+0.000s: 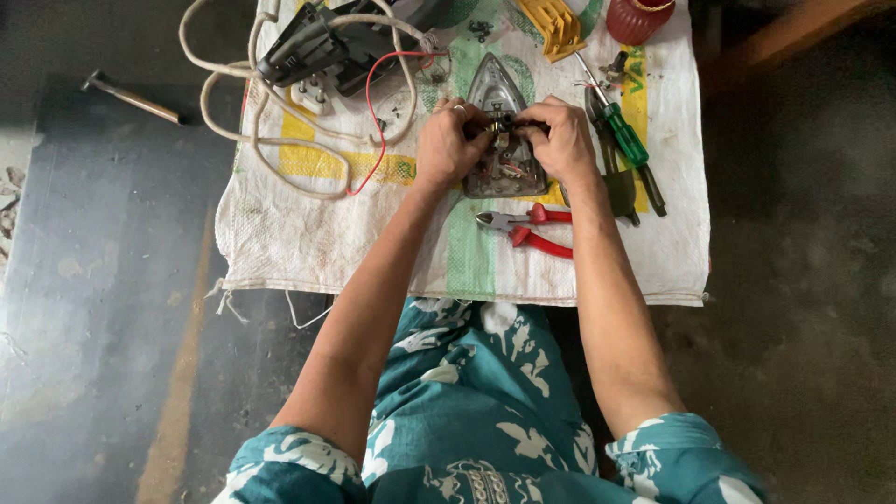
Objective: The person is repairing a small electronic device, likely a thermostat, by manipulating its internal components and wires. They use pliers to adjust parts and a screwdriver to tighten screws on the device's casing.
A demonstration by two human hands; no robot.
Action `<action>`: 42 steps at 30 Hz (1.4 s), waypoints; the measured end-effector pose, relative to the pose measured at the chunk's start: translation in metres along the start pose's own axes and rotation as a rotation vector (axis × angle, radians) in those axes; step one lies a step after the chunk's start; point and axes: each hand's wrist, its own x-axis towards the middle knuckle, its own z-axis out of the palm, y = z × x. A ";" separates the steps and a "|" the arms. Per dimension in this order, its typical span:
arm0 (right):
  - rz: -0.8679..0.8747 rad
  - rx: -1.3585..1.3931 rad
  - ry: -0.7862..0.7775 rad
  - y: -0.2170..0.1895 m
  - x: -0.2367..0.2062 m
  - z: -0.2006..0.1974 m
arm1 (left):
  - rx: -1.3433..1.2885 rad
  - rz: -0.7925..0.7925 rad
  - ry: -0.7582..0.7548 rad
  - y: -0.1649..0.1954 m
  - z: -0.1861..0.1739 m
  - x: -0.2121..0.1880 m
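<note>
Hands both pinched on small metal parts atop the soleplate (504, 140): I see left hand (452, 142) and right hand (558, 140) w/ fingers curled narrow, meeting at centre. Soleplate is pointed, dull grey metal, flat on woven sack (308, 233). Red-handled cutters (527, 229) just below it; green screwdriver (621, 131) to right; looped off-white cord (233, 93) and black plastic cover (327, 47) upper left.

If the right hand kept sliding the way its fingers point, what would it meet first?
The right hand points left across the grey metal iron soleplate, so it would probably meet the left hand first; their fingertips already almost touch over the small brass fitting.
</note>
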 end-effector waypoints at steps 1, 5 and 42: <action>-0.007 0.000 -0.005 0.000 0.000 0.000 | 0.001 0.014 0.007 0.000 0.000 0.000; -0.016 0.006 -0.022 -0.001 0.001 -0.001 | 0.000 -0.043 -0.019 0.001 -0.001 0.000; -0.049 -0.064 -0.075 0.003 0.003 -0.005 | 0.030 -0.019 -0.009 -0.003 0.006 0.001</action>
